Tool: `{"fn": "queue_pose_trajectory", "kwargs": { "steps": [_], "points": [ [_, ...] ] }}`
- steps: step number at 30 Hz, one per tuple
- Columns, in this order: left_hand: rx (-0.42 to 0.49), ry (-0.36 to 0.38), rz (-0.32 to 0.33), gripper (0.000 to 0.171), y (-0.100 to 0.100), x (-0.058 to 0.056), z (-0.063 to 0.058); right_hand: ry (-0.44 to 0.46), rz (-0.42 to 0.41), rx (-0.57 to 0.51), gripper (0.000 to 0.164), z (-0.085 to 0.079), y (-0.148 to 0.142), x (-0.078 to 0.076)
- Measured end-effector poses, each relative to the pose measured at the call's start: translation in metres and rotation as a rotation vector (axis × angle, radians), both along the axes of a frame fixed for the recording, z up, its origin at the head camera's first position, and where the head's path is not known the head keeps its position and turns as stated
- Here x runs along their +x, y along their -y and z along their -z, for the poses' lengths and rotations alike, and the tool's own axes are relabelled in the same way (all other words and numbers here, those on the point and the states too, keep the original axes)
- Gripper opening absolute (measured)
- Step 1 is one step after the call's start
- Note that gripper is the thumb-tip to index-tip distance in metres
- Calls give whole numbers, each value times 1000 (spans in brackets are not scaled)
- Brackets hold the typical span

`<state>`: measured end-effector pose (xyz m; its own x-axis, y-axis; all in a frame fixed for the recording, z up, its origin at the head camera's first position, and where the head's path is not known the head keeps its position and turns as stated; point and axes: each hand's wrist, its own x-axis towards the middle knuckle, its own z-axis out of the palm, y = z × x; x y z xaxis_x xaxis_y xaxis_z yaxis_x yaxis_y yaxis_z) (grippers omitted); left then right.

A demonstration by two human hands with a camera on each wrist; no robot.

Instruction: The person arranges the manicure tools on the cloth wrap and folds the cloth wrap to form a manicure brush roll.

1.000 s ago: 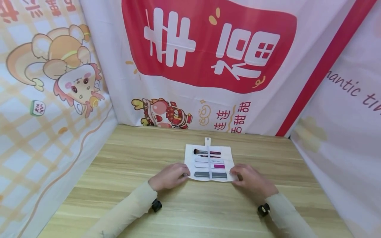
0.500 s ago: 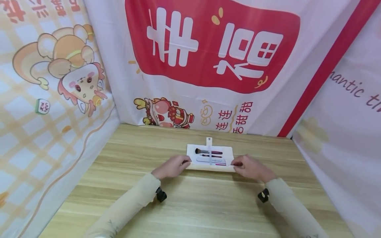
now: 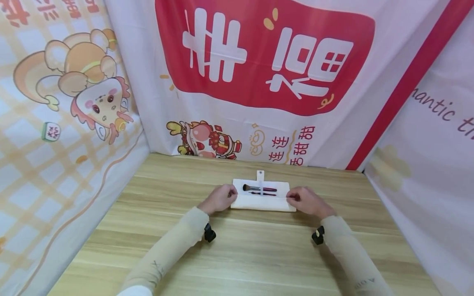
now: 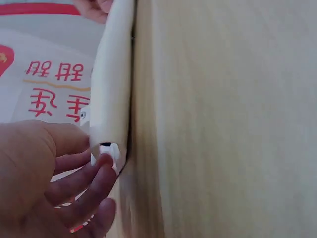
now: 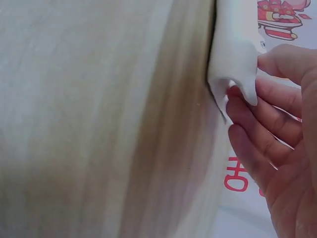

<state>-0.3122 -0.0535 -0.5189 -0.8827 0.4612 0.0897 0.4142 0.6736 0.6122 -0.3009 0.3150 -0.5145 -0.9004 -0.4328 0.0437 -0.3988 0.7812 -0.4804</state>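
A white roll-up tool pouch (image 3: 263, 203) lies on the table, its near part folded over toward the wall. My left hand (image 3: 221, 197) holds the fold at its left end, thumb and fingertips around the edge. At the opposite end my right hand (image 3: 307, 200) pinches the fold likewise. Both wrist views show the rolled cloth (image 4: 111, 74) with fingertips at its hollow end. Still visible in the pouch are a fluffy makeup brush (image 3: 259, 188) and a slim dark red tool (image 3: 264, 194) under a pale elastic band. The nail files are covered by the fold.
A tab with a snap (image 3: 260, 174) sticks out from the pouch's far edge. The wood-grain table (image 3: 252, 255) ends at a printed cloth wall (image 3: 255, 115) behind, with more printed cloth at left and right. Black wrist cameras (image 3: 209, 233) sit on both wrists.
Both hands have lifted the pouch's near edge and carried it away from the body, folding it over. The grey file, then the pale files, have disappeared under the fold.
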Motion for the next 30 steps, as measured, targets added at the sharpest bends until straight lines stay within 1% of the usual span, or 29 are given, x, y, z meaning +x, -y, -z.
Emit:
{"fn": "queue_pose_trajectory", "kwargs": {
  "steps": [2,5,6,8,10,12,16,19,21,24,27,30],
  "points": [
    [-67,-100,47,18,-2,1,0,-6,8,-6,13,3,1,0],
    [-175,-283,167,28,-6,5,-2,-41,3,-2,11,4,3,0],
    [-207,-328,210,31,-8,7,-3,-60,0,6,11,3,3,1],
    [-257,-381,288,37,-11,11,-5,-102,-11,38,12,0,5,1],
    [-285,-392,344,40,-14,16,-7,-143,-28,84,14,-7,7,3],
    [-305,-378,370,43,-15,20,-7,-179,-59,149,18,-16,9,6],
    [-320,-359,381,45,-13,25,-4,-228,-121,252,27,-36,13,16],
    [-320,-343,382,47,-11,26,-3,-270,-156,272,31,-43,15,29],
    [-318,-334,385,48,-10,26,-2,-273,-162,274,33,-40,17,37],
    [-309,-325,387,49,-10,27,-2,-295,-161,277,38,-25,17,44],
    [-310,-313,385,50,-11,26,-1,-331,-159,286,43,-11,18,46],
    [-315,-301,372,48,-14,25,0,-368,-156,290,44,-3,20,44]
  ]
}}
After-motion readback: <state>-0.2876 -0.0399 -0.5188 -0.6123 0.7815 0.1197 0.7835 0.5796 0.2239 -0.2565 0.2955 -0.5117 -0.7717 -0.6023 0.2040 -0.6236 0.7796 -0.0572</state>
